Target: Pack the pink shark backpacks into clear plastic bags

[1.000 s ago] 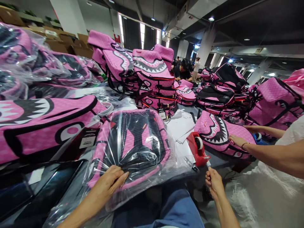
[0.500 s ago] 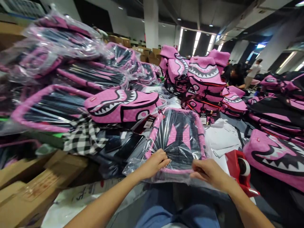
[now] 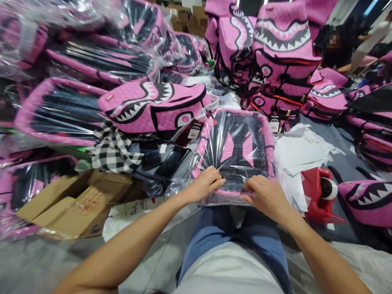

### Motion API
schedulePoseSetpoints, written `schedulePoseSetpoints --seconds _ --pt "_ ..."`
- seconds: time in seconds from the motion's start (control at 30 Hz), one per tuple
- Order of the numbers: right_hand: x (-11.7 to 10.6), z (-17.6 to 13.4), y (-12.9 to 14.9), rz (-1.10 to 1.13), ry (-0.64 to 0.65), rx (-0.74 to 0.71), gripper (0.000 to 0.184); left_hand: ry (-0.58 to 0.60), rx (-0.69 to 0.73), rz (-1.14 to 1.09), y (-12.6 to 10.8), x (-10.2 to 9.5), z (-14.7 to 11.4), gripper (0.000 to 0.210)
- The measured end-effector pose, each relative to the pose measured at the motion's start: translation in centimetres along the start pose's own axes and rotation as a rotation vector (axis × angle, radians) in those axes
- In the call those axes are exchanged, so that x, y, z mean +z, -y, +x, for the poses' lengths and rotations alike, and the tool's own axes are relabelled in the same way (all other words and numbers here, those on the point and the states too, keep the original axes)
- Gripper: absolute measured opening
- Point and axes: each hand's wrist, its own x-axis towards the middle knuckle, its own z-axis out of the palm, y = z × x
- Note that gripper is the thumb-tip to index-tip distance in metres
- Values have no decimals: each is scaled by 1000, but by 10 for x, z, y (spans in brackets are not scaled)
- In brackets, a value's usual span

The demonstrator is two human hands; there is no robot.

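Note:
A pink and black backpack (image 3: 248,149) lies before me with its straps side up, inside a clear plastic bag (image 3: 211,157). My left hand (image 3: 208,180) is closed on the plastic near the backpack's lower left, and creases fan out from it. At the lower right edge, my right hand (image 3: 266,195) has its fingers curled on the same plastic. Just beyond the left hand lies a pink shark-mouth backpack (image 3: 137,110) with a hang tag (image 3: 194,130). A red tape dispenser (image 3: 315,196) stands to the right of my right hand.
Bagged pink backpacks (image 3: 104,59) are piled at the left. Unbagged ones (image 3: 283,41) stand stacked behind. White papers (image 3: 303,149) lie at the right. Phones (image 3: 173,161) and a checked cloth (image 3: 114,149) lie at the left, above a cardboard box (image 3: 88,202). A person (image 3: 339,47) is at the far right.
My view has tilted down. My right hand has moved inward along the lower edge toward the left hand, its fingers now on the plastic. The left hand keeps its hold.

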Motion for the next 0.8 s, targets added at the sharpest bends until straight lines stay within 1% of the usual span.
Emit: schedulePoseSetpoints --seconds 0.07,0.13,0.2,0.27,0.33,0.37,0.43,0.5,0.57,0.6,0.63,0.67,0.7,0.73,0.77,0.8 --pt "12 4 7 -28 42 7 35 20 -5 34 -5 -4 0 55" --pt "18 8 5 -9 97 25 38 44 30 100 -12 -11 -4 53" --pt "17 11 1 35 147 26 38 49 91 217 -17 -22 -15 45" --pt "14 11 -4 65 166 30 38 13 127 342 -17 -33 -30 37" --pt "13 10 -7 82 164 35 38 -51 91 394 -8 -42 -46 28" --pt "13 11 -9 90 160 34 37 -81 50 377 -2 -45 -53 24" --pt "17 12 -10 115 147 22 35 -120 -51 288 13 -48 -62 24" --pt "18 12 -8 155 101 8 34 -122 -132 186 26 -48 -63 25" --pt "16 2 -3 248 17 2 30 -110 -183 111 33 -47 -58 27" --pt "13 -8 0 311 -47 16 28 -110 -196 81 35 -46 -54 30" --pt "9 -23 2 374 -142 54 27 -112 -204 55 37 -45 -51 33" --pt "4 -43 3 426 -256 126 26 -118 -209 32 37 -44 -48 35" --pt "-1 -65 0 439 -413 246 26 -126 -210 17 38 -44 -46 37" --pt "-5 -90 -7 406 -602 408 26 -131 -208 9 38 -43 -44 37" --pt "-9 -115 -17 327 -752 611 27 -129 -202 7 38 -43 -43 37" --pt "-13 -139 -30 214 -815 795 31 -118 -192 7 38 -44 -41 37"
